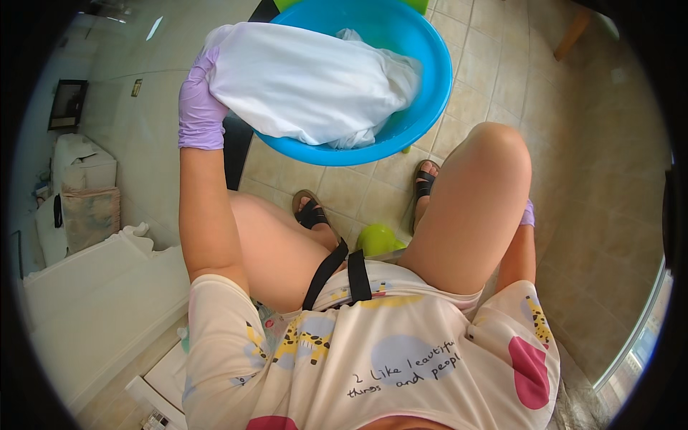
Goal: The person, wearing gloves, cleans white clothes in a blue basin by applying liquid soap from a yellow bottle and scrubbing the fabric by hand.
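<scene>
My left hand (202,107), in a lilac glove, is closed on one end of a wet-looking white cloth (301,79). The cloth stretches from my fingers over the near rim of a round blue basin (433,79), and its far end lies bunched inside. My right hand (528,213) hangs low beside my right knee, away from the basin. Only a bit of its lilac glove shows; the knee hides its fingers and anything they may hold.
Beige tiles (373,188) cover the floor under my sandalled feet. A lime-green round object (378,239) sits between my legs. White furniture (107,308) stands at my left, a tiled wall (602,143) rises at the right, and a wooden leg (573,34) shows at the far right.
</scene>
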`<state>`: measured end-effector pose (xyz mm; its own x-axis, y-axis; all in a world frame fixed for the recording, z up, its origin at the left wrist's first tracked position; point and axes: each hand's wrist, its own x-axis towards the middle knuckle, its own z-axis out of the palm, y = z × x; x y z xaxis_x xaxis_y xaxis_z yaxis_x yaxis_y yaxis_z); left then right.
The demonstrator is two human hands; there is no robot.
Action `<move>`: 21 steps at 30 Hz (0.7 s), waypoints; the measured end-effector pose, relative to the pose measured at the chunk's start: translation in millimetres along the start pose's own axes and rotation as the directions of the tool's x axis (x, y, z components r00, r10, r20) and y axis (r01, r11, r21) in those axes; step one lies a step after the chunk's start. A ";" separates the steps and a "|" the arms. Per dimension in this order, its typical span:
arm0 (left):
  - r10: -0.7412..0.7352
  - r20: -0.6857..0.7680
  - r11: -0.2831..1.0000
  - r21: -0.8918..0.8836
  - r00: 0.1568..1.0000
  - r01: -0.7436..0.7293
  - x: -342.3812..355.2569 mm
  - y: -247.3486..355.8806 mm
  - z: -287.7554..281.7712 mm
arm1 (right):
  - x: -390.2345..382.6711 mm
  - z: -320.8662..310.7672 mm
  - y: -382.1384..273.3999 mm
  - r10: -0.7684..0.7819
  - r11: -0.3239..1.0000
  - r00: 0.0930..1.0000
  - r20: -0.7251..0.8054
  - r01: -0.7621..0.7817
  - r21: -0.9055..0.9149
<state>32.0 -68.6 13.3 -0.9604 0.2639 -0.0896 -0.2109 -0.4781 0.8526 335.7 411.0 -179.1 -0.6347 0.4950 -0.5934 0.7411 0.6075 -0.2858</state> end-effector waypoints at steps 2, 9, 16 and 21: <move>0.032 -0.002 0.999 0.040 0.999 -0.032 -11.9 19.8 -10.1 | -22.7 -50.2 -61.3 -0.189 0.887 0.971 -0.146 0.232 0.399; 0.076 0.135 0.991 0.096 0.988 -0.089 -11.1 27.0 27.8 | -85.5 -141.9 -332.5 -0.932 0.246 0.300 -0.204 0.936 0.253; 0.182 0.088 0.980 0.070 0.979 -0.189 -9.2 50.3 23.1 | -36.6 -99.2 -394.7 -0.775 0.525 0.516 0.364 0.847 -0.081; -0.009 -0.011 0.948 0.317 1.000 0.012 -12.6 61.0 -0.2 | -13.4 -123.7 -376.2 -0.808 0.513 0.549 0.214 0.477 0.714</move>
<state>31.2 -101.2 66.3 -0.9603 0.2592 -0.1028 -0.1537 -0.1846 0.9707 38.3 252.6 29.4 -0.9002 -0.3525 -0.2556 0.2338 0.1038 -0.9667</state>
